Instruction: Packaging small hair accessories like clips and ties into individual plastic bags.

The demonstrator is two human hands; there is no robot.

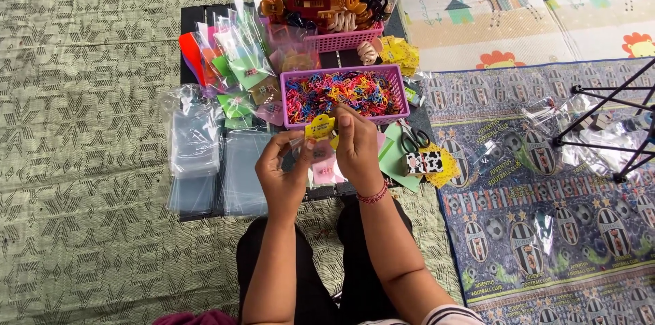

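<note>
Two hands met over the low black table (205, 11) in the head view. The left hand (283, 175) had its fingers curled, pinching a small yellow card (319, 127) and a clear little bag (303, 144) at the card's lower edge. The right hand (356, 148) was raised just beside it, fingertips pressed together near the card's top; what they pinched was too small to tell. A red string bracelet (374, 195) sat on the right wrist.

Just behind the card stood a purple basket (341, 71) full of bright little hair bands. Farther back, a pink basket (341, 40) held hair claws. Stacks of clear bags (194, 141) lay to the left, with coloured cards (235, 69) in sleeves above them. Scissors (413, 139) and a cow-print clip (424, 161) rested to the right, on green paper (396, 154).
</note>
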